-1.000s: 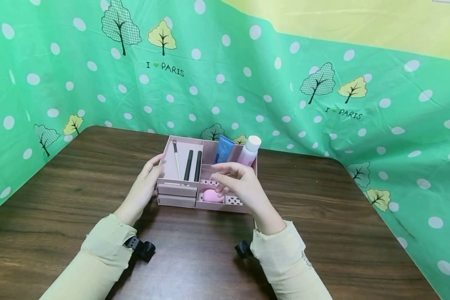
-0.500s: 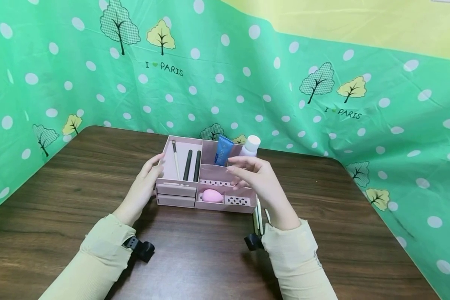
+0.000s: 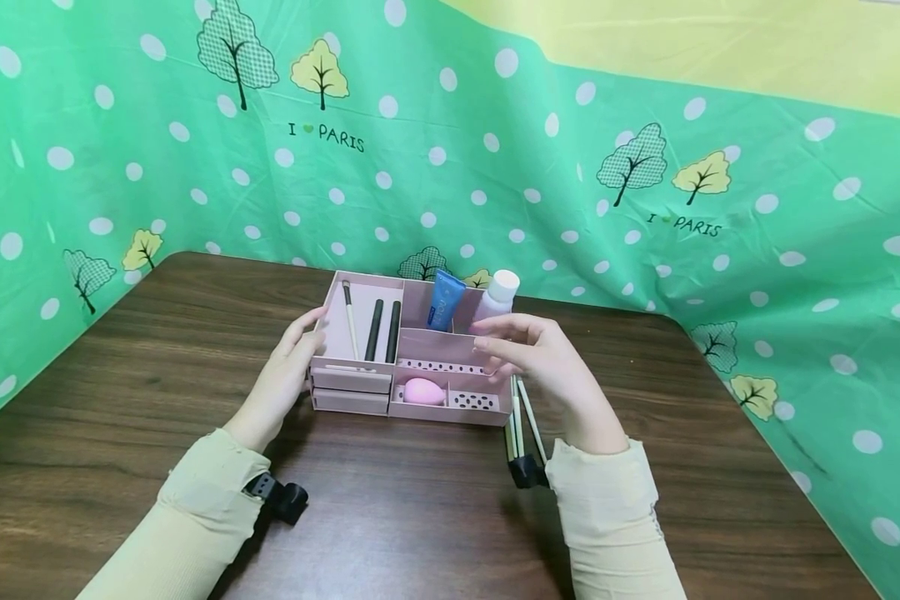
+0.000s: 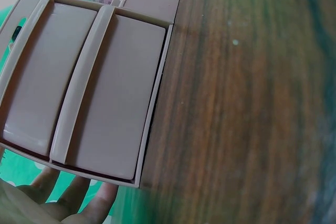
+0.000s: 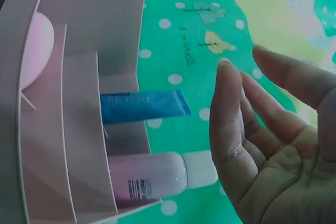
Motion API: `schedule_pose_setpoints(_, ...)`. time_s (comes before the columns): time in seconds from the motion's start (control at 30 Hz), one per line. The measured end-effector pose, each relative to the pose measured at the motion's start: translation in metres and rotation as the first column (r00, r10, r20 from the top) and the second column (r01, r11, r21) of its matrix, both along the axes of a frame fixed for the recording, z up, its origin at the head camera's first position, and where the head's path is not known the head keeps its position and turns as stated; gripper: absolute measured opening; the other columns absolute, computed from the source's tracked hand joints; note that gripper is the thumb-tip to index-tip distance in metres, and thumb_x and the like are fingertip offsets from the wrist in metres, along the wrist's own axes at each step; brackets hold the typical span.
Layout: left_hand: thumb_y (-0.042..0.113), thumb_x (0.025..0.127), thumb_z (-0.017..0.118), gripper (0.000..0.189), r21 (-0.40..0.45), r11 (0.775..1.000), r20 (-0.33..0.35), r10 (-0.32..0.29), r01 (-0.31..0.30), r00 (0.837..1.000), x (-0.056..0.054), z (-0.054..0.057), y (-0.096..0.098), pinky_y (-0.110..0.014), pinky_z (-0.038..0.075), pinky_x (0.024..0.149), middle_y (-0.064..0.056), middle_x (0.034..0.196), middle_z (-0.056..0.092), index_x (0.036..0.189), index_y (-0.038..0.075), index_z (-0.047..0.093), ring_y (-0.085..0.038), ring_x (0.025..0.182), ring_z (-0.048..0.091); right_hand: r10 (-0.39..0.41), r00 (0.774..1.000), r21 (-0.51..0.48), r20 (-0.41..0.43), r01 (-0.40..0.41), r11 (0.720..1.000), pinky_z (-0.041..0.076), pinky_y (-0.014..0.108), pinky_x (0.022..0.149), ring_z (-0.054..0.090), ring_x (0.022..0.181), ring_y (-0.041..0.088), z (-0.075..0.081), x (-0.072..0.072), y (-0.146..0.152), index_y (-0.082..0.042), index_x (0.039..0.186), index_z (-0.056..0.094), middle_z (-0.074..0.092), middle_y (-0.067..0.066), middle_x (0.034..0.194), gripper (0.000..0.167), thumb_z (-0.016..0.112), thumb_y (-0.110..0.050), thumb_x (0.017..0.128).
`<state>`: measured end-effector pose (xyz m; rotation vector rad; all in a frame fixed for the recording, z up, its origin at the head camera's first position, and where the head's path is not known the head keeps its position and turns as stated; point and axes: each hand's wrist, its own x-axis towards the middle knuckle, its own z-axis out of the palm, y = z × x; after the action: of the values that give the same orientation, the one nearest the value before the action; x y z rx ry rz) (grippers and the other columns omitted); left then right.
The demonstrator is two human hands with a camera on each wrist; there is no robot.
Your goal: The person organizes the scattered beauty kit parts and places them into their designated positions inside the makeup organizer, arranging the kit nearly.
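Observation:
On the table a pink desk organizer (image 3: pixel 352 402) has two drawers at its front left. My left hand (image 3: pixel 288 367) rests against its left side; the left wrist view shows the fingers (image 4: pixel 73 198) along that side. Over the right part hovers my right hand (image 3: pixel 536 354), fingers loosely bent and holding nothing. A makeup brush (image 3: pixel 352 321) and two black pen-like sticks (image 3: pixel 374 329) lie in the top tray. Behind stand a blue squeeze tube (image 3: pixel 446 302) and a white-capped pinkish bottle (image 3: pixel 502 290). A pink makeup sponge (image 3: pixel 423 392) sits in a front compartment.
Several thin pale sticks (image 3: pixel 518 425) lie right of the organizer, partly covered by the right wrist's black camera (image 3: pixel 525 472). The dark wooden table (image 3: pixel 390 508) extends around it. A green dotted cloth (image 3: pixel 435 108) hangs behind.
My right hand has drawn to the right, away from the organizer's middle, uncovering the sponge, front compartments and pale sticks. The left hand stays at the left side.

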<state>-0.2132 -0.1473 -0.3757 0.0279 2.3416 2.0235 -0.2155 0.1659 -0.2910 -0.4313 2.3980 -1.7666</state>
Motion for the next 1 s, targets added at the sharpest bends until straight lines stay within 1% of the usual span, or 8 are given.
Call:
schedule_pose_setpoints(0.13,0.041,0.104,0.033,0.055,-0.001,1.000,0.000,0.004,-0.004,1.000,-0.001,-0.001,0.000,-0.039,0.044,0.091,-0.014,0.159,0.025,0.158,0.032,0.022,-0.030,0.129,0.040,0.007,1.000,0.029,-0.004,-0.007,1.000,0.059,0.036,0.068,0.063,0.068,0.013,0.000,-0.001,0.006,0.009,0.123,0.061,0.069,-0.002,0.083,0.037,0.068,-0.008,0.091)
schedule_pose_setpoints(0.3,0.041,0.104,0.033,0.055,-0.009,1.000,-0.005,0.009,-0.009,1.000,-0.002,-0.002,-0.001,-0.033,0.044,0.085,-0.016,0.156,0.028,0.157,0.031,0.023,-0.029,0.125,0.041,0.017,1.000,0.052,0.000,-0.017,0.998,0.059,0.034,0.068,0.062,0.068,0.012,0.000,-0.003,0.013,0.010,0.123,0.060,0.066,0.001,0.079,0.036,0.067,-0.006,0.091)
schedule_pose_setpoints(0.37,0.041,0.104,0.033,0.055,-0.019,1.000,-0.003,0.012,-0.012,1.000,-0.002,-0.002,-0.001,-0.035,0.044,0.086,-0.016,0.157,0.028,0.157,0.032,0.023,-0.029,0.127,0.040,0.021,1.000,0.059,0.006,-0.022,0.998,0.059,0.034,0.069,0.062,0.069,0.012,-0.001,-0.003,0.016,0.009,0.123,0.061,0.066,0.001,0.080,0.036,0.067,-0.006,0.091)
schedule_pose_setpoints(0.53,0.043,0.104,0.034,0.055,-0.042,0.999,0.002,0.020,-0.020,1.000,0.000,-0.001,-0.003,-0.044,0.041,0.093,-0.015,0.157,0.030,0.157,0.034,0.024,-0.030,0.134,0.035,0.029,0.999,0.081,0.018,-0.031,0.996,0.059,0.034,0.069,0.062,0.071,0.013,-0.001,-0.004,0.021,0.009,0.123,0.061,0.068,0.000,0.084,0.036,0.067,-0.007,0.092)
schedule_pose_setpoints(0.63,0.044,0.104,0.034,0.054,-0.040,0.999,0.000,0.018,-0.018,1.000,0.000,-0.001,-0.003,-0.046,0.041,0.094,-0.015,0.157,0.030,0.157,0.035,0.024,-0.030,0.135,0.035,0.033,0.999,0.098,0.026,-0.036,0.995,0.059,0.034,0.070,0.062,0.072,0.013,-0.001,-0.004,0.023,0.011,0.124,0.060,0.068,-0.001,0.084,0.037,0.067,-0.007,0.092)
schedule_pose_setpoints(0.87,0.043,0.104,0.035,0.054,-0.032,0.999,-0.004,0.017,-0.017,1.000,0.000,-0.002,-0.003,-0.037,0.041,0.088,-0.016,0.153,0.034,0.156,0.035,0.025,-0.028,0.131,0.037,0.030,0.999,0.119,0.038,-0.034,0.992,0.059,0.034,0.071,0.065,0.072,0.014,0.000,-0.004,0.031,0.009,0.125,0.060,0.069,-0.002,0.084,0.039,0.068,-0.010,0.092)
schedule_pose_setpoints(1.0,0.044,0.104,0.035,0.054,-0.024,1.000,-0.007,0.016,-0.016,1.000,-0.001,-0.003,-0.003,-0.034,0.042,0.085,-0.016,0.153,0.033,0.156,0.034,0.025,-0.028,0.129,0.038,0.019,0.999,0.114,0.050,-0.024,0.993,0.059,0.032,0.070,0.066,0.070,0.013,0.000,-0.005,0.037,0.012,0.126,0.058,0.070,-0.002,0.084,0.040,0.067,-0.009,0.093)
